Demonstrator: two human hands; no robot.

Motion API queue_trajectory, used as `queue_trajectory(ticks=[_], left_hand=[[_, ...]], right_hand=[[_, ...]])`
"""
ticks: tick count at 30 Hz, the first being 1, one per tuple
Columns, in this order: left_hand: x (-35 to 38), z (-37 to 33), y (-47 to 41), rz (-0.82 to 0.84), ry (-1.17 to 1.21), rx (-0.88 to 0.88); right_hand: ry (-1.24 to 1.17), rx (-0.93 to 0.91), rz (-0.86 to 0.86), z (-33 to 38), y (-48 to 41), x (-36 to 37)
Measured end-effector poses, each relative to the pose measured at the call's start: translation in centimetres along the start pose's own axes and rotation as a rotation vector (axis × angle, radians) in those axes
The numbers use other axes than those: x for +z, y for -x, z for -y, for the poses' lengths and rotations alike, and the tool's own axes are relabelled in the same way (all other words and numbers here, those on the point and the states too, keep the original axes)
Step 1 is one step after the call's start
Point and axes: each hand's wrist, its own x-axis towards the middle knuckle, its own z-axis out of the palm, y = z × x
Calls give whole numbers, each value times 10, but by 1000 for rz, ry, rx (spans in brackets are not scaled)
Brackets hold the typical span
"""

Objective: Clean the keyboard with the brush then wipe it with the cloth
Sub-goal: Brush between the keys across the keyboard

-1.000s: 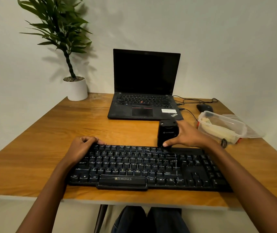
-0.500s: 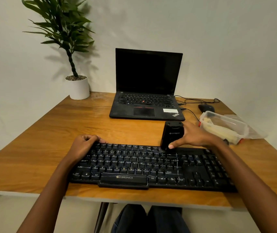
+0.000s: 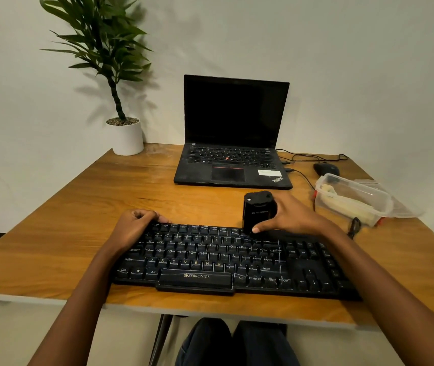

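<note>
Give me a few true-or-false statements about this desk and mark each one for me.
1. The right hand holds the black brush at the far edge of the keyboard. True.
2. The laptop has a lit screen. False: its screen is dark.
3. The left hand holds the keyboard's far left corner. True.
4. The potted plant stands to the right of the laptop. False: it stands to the laptop's left.
5. The plastic container lies on the keyboard. False: it sits on the table, off to the keyboard's right.
</note>
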Motion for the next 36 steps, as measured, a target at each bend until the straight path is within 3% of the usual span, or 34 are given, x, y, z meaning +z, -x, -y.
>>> queue_trajectory(ticks=[8,13,18,22,27,32,36], left_hand=[[1,-4,2,-3,-7,5],[2,-6,4,8,-5,7],[1,-6,4,17,-7,10],[0,-5,3,20,-6,4],[0,-4,2,17,2,2],[0,-4,2,15,13,-5],[-1,-2,1,12,19,-6]], right_hand=[[39,-1,-23,0,1,-1],[-119,74,11,-3,14,-14],[-14,4,-93,1,7,5],[-136,36,-23,-2,13,-9],[-25,9,-122,-2,5,3],[-125,55,-7,-5,8,-8],[-29,27,-83,0,-1,-3]])
